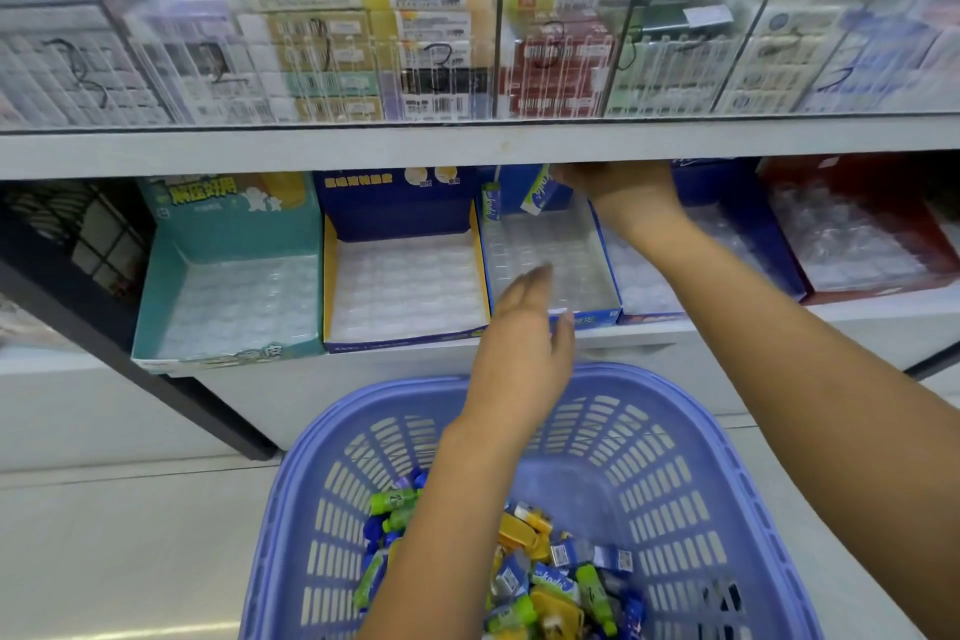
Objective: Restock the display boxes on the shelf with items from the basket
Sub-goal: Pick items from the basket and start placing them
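Observation:
A purple plastic basket (691, 473) sits low in front of the shelf, holding several small packs (540, 582) in green, yellow and blue. My right hand (618, 190) reaches into the back of a blue display box (605, 265) and holds a blue-and-white pack (540, 192) tilted above its clear tray. One pack (491, 203) stands upright in that box's back left corner. My left hand (524, 338) hovers with straight fingers over the box's front edge, holding nothing. A teal box (156, 307) and a blue-and-yellow box (328, 286) stand to the left.
Above, a grey shelf board (311, 148) carries clear acrylic bins of stacked cartons. To the right are another blue box (779, 244) and a red box (852, 291) with clear trays. A dark wire rack (78, 244) stands at the left. Pale floor lies below.

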Action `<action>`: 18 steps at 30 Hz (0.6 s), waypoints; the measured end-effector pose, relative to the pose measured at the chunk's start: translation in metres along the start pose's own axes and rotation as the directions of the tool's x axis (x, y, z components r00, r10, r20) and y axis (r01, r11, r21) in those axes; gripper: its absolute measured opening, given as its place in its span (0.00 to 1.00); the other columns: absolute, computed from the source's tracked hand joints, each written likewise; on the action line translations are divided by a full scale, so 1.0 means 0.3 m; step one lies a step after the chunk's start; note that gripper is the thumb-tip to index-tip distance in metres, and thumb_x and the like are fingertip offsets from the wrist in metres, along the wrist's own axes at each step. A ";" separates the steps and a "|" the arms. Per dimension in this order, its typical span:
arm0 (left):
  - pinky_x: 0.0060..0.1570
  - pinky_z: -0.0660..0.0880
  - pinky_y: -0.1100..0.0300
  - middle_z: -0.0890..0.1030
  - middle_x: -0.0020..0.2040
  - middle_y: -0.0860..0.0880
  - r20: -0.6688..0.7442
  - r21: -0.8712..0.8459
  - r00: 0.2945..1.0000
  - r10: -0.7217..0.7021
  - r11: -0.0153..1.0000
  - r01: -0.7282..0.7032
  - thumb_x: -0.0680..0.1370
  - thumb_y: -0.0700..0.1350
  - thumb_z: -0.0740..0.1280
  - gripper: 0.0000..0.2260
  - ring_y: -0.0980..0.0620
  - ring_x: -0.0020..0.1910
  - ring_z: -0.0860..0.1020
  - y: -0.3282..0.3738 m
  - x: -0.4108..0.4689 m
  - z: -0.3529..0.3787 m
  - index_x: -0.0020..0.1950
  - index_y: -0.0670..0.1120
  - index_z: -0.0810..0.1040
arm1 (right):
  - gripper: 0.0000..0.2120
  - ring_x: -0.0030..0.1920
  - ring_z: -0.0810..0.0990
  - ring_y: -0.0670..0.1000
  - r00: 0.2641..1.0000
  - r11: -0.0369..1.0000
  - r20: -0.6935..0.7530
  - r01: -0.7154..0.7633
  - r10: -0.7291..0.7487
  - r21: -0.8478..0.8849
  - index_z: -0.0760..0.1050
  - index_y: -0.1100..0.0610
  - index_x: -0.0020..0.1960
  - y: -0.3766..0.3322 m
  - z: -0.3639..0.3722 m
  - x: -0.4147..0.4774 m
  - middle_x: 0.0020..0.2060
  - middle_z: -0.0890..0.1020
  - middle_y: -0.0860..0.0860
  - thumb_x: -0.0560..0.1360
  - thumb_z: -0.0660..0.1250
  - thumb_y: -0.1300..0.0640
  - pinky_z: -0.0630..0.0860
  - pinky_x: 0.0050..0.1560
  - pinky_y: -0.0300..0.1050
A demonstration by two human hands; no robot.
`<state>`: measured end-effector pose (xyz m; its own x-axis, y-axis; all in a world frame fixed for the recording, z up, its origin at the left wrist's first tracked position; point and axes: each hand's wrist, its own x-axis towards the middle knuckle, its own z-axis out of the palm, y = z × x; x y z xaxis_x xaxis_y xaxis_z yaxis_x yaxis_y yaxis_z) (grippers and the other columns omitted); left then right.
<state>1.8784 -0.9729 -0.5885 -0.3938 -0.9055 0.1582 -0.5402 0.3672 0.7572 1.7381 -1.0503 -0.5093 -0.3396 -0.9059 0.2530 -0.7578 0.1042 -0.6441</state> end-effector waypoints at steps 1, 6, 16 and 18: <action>0.71 0.53 0.65 0.61 0.76 0.47 0.064 0.097 0.998 0.030 0.995 -0.036 0.81 0.45 0.58 0.22 0.50 0.75 0.57 -0.005 -0.006 0.011 0.75 0.43 0.61 | 0.06 0.46 0.74 0.52 0.999 0.999 0.005 0.038 -0.038 -0.022 0.75 0.58 0.48 0.011 0.024 0.020 0.44 0.80 0.55 0.75 0.67 0.55 0.67 0.45 0.37; 0.74 0.45 0.61 0.57 0.77 0.46 0.123 0.251 0.988 0.091 0.961 -0.119 0.81 0.45 0.58 0.24 0.50 0.77 0.51 -0.029 -0.020 0.027 0.76 0.43 0.57 | 0.14 0.57 0.76 0.57 0.989 0.995 0.116 0.099 -0.096 -0.014 0.75 0.62 0.58 0.041 0.135 0.079 0.54 0.79 0.60 0.77 0.65 0.54 0.69 0.53 0.44; 0.74 0.43 0.60 0.56 0.77 0.46 0.106 0.286 0.986 0.129 0.946 -0.154 0.81 0.47 0.58 0.25 0.49 0.77 0.51 -0.050 -0.019 0.045 0.77 0.43 0.56 | 0.13 0.57 0.76 0.53 0.931 0.987 0.359 0.118 -0.070 -0.111 0.75 0.56 0.60 0.073 0.170 0.136 0.58 0.78 0.54 0.79 0.61 0.52 0.71 0.58 0.44; 0.74 0.42 0.61 0.56 0.78 0.46 0.108 0.282 0.986 0.130 0.946 -0.156 0.81 0.47 0.58 0.25 0.50 0.77 0.51 -0.057 -0.015 0.046 0.77 0.43 0.56 | 0.13 0.59 0.76 0.54 0.933 0.982 0.351 0.132 -0.076 -0.137 0.75 0.56 0.61 0.061 0.183 0.128 0.59 0.78 0.55 0.79 0.60 0.56 0.69 0.56 0.41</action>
<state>1.8792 -0.9723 -0.6109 -0.5387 -0.8216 0.1864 -0.6599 0.5490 0.5130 1.7417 -1.1058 -0.5510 -0.0636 -0.9975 0.0322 -0.8652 0.0391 -0.4998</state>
